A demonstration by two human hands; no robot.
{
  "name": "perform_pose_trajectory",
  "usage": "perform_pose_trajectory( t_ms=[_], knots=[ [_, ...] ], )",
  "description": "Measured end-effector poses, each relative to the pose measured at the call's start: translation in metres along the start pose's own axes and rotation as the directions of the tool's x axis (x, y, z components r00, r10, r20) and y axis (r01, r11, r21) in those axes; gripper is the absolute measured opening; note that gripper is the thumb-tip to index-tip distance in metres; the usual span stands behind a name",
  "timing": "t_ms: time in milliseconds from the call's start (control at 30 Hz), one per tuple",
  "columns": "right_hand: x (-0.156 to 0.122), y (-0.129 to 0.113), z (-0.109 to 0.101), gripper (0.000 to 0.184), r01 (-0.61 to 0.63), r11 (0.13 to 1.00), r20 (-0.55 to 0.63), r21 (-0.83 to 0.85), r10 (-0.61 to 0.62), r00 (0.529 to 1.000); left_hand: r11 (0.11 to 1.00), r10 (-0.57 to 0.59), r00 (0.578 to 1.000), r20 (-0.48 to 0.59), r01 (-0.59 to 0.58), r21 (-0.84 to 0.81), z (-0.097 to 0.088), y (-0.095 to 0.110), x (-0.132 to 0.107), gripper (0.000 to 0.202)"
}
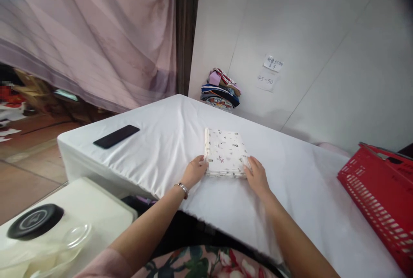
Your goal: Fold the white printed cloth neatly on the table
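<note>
A folded white cloth (226,151) with a small scattered print lies flat on the white-covered table (155,140). Its layers show along the near edge. My left hand (194,171), with a bracelet at the wrist, grips the cloth's near left corner, fingers curled against the side. At the near right corner my right hand (257,176) has its thumb and fingers closed on the cloth's edge. Part of each hand's grip is hidden from above.
A black phone (116,136) lies on the table's left. Folded clothes (221,90) are stacked by the wall. A red basket (377,196) stands at right. A lower cream surface at left holds a black round lid (35,221) and a clear plastic container (75,237).
</note>
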State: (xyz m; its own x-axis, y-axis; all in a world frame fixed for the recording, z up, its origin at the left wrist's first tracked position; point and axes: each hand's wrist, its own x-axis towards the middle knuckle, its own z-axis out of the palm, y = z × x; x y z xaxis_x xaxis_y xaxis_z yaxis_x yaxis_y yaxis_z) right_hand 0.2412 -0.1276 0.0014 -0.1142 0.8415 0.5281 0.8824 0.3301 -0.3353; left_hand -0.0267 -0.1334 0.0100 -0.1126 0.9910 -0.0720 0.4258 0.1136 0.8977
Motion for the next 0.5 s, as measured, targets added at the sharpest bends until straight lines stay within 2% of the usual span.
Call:
perform_pose_trajectory(
  t_ms=[67, 133, 200, 233, 367, 500],
  knots=[
    [-0.006, -0.01, 0.0, 0.04, 0.143, 0.989, 0.045, -0.021, -0.142, 0.989, 0.993, -0.068, 0.997, 0.036, 0.071, -0.094, 0.003, -0.001, -0.001, 0.046],
    [-0.011, -0.016, 0.002, 0.041, 0.253, 0.967, 0.164, -0.026, -0.246, 0.955, 0.977, -0.122, 0.989, 0.078, 0.134, -0.167, 0.006, 0.0, -0.001, 0.05],
    [-0.015, -0.02, 0.005, 0.041, 0.299, 0.954, 0.261, -0.02, -0.283, 0.923, 0.965, -0.14, 0.985, 0.1, 0.158, -0.208, 0.006, 0.003, -0.002, 0.052],
    [-0.016, -0.021, 0.005, 0.041, 0.292, 0.956, 0.272, -0.019, -0.276, 0.922, 0.962, -0.14, 0.985, 0.102, 0.16, -0.221, 0.006, 0.004, -0.003, 0.052],
    [-0.014, -0.031, 0.006, 0.035, 0.247, 0.968, 0.196, 0.053, -0.252, 0.948, 0.962, -0.133, 0.986, 0.099, 0.152, -0.225, 0.0, 0.007, -0.01, 0.044],
    [-0.005, -0.06, 0.007, 0.027, 0.297, 0.93, 0.145, 0.216, -0.331, 0.933, 0.969, -0.124, 0.986, 0.112, 0.145, -0.199, -0.005, 0.005, -0.019, 0.028]
  ],
)
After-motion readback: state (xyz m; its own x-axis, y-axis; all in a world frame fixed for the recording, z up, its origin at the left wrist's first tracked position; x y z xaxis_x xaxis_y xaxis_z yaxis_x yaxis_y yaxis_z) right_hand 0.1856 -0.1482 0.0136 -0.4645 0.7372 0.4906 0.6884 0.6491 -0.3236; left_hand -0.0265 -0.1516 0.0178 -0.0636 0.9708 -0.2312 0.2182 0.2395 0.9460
